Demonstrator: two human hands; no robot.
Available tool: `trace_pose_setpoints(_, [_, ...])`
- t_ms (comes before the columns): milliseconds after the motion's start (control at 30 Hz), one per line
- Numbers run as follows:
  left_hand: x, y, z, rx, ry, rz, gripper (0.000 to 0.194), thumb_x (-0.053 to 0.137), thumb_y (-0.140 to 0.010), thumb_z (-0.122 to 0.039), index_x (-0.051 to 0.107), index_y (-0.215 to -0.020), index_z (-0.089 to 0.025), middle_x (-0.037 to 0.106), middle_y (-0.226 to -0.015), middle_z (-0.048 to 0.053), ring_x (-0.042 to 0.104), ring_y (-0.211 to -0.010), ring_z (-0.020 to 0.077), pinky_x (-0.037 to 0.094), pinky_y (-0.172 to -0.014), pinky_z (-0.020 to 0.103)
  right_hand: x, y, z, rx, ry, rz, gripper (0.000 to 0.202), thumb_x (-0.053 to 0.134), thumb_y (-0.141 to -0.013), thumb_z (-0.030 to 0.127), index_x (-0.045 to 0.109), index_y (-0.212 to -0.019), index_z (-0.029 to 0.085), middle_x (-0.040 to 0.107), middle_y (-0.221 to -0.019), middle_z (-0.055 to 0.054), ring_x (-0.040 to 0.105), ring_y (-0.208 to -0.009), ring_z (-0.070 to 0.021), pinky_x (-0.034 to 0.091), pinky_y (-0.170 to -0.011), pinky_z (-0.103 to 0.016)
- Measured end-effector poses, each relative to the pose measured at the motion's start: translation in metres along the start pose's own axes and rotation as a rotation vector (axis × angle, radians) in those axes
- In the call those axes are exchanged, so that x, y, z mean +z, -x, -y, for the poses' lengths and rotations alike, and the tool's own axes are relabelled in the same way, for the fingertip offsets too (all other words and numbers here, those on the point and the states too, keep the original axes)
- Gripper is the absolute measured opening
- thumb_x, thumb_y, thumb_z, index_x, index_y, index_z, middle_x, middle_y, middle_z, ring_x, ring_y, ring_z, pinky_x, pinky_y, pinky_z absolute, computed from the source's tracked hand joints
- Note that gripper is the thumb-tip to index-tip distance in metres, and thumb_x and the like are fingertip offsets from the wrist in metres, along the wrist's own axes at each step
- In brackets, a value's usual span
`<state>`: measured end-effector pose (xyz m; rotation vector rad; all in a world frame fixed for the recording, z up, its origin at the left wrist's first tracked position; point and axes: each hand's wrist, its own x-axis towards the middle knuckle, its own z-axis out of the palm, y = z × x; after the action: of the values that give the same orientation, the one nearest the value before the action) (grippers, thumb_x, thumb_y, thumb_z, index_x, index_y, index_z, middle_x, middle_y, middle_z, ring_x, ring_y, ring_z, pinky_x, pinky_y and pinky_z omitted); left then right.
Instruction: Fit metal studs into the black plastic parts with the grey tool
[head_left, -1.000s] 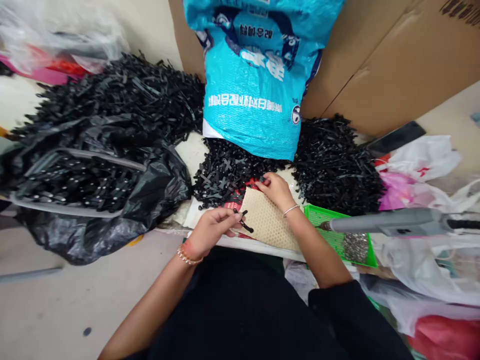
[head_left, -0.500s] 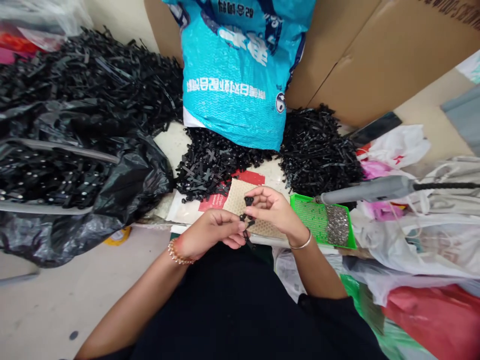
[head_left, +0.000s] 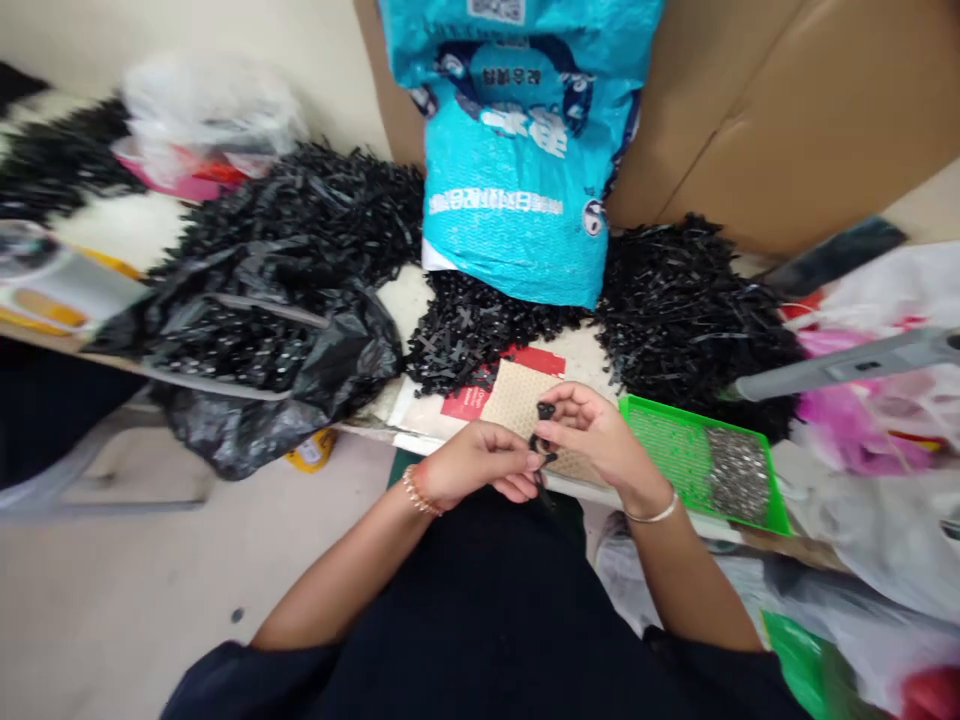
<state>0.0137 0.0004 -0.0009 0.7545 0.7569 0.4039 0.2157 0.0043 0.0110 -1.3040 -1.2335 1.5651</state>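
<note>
Prominently, a blue bag rises behind a heap of black parts, with a green tray to the right and a tan mat nearer. Over the mat's near edge, the left hand and right hand sit close together, each pinching small black pieces between thumb and fingers.

dark top — short sleeves | left: beaded bracelet | right: silver bangle
</note>
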Motion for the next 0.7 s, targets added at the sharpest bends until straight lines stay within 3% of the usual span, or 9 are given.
trace_pose_setpoints(267, [-0.004, 0.001, -0.003, -0.029, -0.039, 0.026, 0.045, 0.09, -0.063, -0.052, 0.078, -0.079, -0.012, 0.077, -0.074, 0.01, 0.073, -0.066, 0.0158, 0.059, -0.066, 0.025, 0.0, -0.003, -0.003, 0.073, -0.143, 0.067, 0.041, 0.087, -0.069, 0.032, 0.06, -0.098, 0.023, 0.065, -0.077, 0.004, 0.064, -0.063, -0.0092, 0.055, -0.058, -0.022])
trace_pose_setpoints(700, [-0.008, -0.011, 0.002, 0.052, -0.194, -0.083, 0.037, 0.084, -0.074, -0.049, 0.077, -0.077, -0.013, 0.077, -0.072, 0.012, 0.073, -0.064, 0.0166, 0.059, -0.063, 0.023, -0.012, -0.01, -0.012, 0.051, -0.058, 0.081, 0.043, 0.087, -0.069, 0.031, 0.062, -0.103, 0.021, 0.061, -0.069, 0.007, 0.061, -0.06, -0.0074, 0.051, -0.06, -0.021])
